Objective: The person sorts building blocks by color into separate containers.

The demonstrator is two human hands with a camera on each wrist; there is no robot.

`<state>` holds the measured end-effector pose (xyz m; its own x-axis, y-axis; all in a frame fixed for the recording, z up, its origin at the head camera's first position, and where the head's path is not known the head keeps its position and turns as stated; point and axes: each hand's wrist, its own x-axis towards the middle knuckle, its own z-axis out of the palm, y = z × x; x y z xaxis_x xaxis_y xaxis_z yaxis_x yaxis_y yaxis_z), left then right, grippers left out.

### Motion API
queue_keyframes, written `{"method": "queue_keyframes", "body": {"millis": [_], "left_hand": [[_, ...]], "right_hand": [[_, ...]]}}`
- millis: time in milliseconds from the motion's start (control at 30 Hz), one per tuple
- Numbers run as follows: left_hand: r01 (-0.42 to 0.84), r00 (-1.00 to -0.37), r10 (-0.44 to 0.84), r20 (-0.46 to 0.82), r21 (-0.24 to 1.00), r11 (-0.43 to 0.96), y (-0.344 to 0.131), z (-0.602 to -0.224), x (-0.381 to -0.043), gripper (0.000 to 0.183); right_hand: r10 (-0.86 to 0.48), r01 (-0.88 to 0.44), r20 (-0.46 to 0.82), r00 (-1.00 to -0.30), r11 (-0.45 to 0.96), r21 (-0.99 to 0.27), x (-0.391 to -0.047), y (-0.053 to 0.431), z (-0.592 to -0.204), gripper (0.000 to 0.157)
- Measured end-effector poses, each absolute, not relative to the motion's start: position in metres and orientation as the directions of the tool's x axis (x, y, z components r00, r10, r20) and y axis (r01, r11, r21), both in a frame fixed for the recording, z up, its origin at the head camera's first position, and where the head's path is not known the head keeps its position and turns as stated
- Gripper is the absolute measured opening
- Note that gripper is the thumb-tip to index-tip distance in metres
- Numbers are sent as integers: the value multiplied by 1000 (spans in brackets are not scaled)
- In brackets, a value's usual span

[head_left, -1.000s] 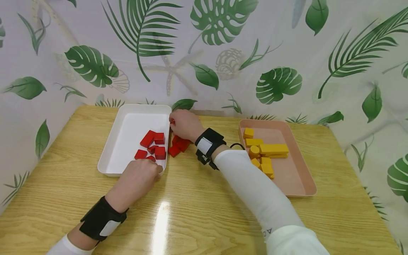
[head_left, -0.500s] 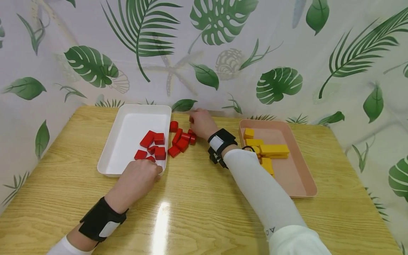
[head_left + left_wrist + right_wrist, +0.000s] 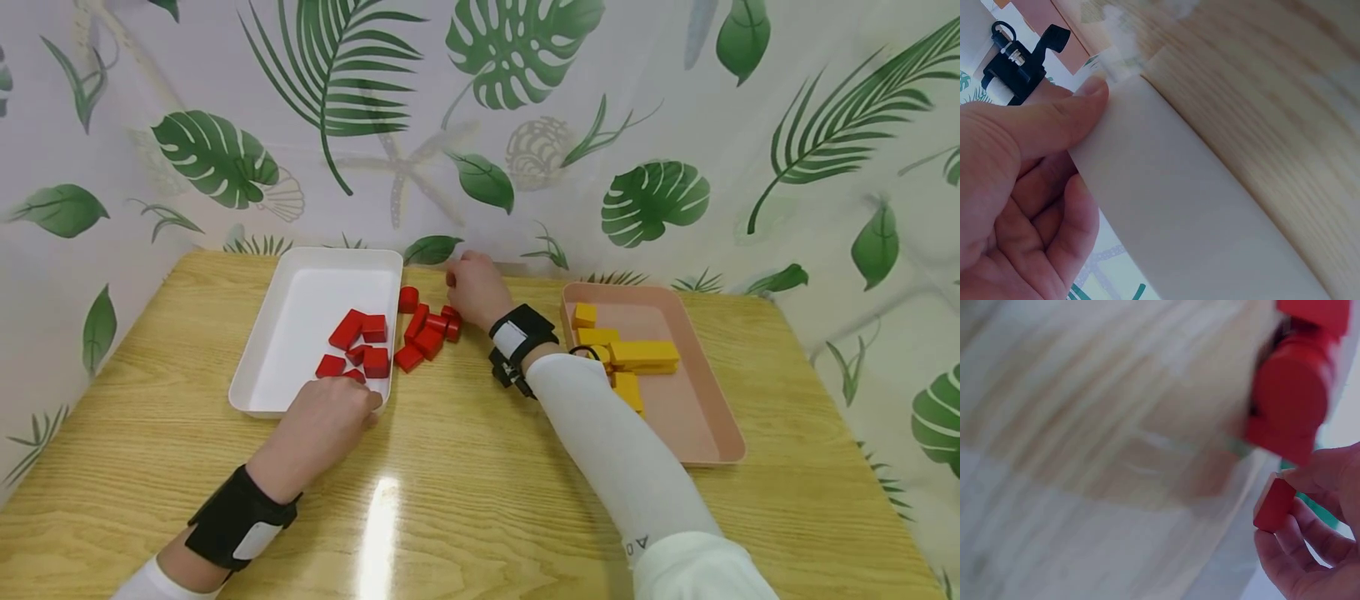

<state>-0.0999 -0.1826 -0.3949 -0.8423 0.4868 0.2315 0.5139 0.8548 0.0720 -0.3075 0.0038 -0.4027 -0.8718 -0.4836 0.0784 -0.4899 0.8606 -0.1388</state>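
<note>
My left hand [image 3: 330, 421] is at the near right corner of the white tray [image 3: 303, 304]. In the left wrist view, thumb and fingers pinch the wall of this tray [image 3: 1141, 165]. Several red blocks [image 3: 347, 329] lie inside it, towards the right side. More red blocks [image 3: 429, 342] form a loose cluster on the table just right of the tray. Beyond that cluster's right end is my right hand [image 3: 477, 292], close to the back wall. The right wrist view shows it pinching a small red block [image 3: 1274, 505] between thumb and fingers; the head view hides this block.
A pink tray [image 3: 723, 417] with several yellow blocks [image 3: 645, 352] stands on the right of the wooden table [image 3: 480, 500]. My right forearm crosses its near left corner. A leaf-patterned sheet [image 3: 555, 167] rises directly behind the table.
My right hand has moved right, from beside the white tray to the far end of the red cluster, uncovering several blocks. In the last half second it barely moves. The left hand stays put.
</note>
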Motion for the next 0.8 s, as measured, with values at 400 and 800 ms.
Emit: {"method": "queue_keyframes", "body": {"millis": [400,800], "left_hand": [[513,-841,486,239,64,856,-183,-396,-99,7],[526,-824,497,271,42,850,-185,-397,-99,13]], "right_hand": [[-652,-672,161,-741,715,-194,-260,-49,-373,12],[-784,-775,106,-612,567,-278,-229,-91,-390,6]]}}
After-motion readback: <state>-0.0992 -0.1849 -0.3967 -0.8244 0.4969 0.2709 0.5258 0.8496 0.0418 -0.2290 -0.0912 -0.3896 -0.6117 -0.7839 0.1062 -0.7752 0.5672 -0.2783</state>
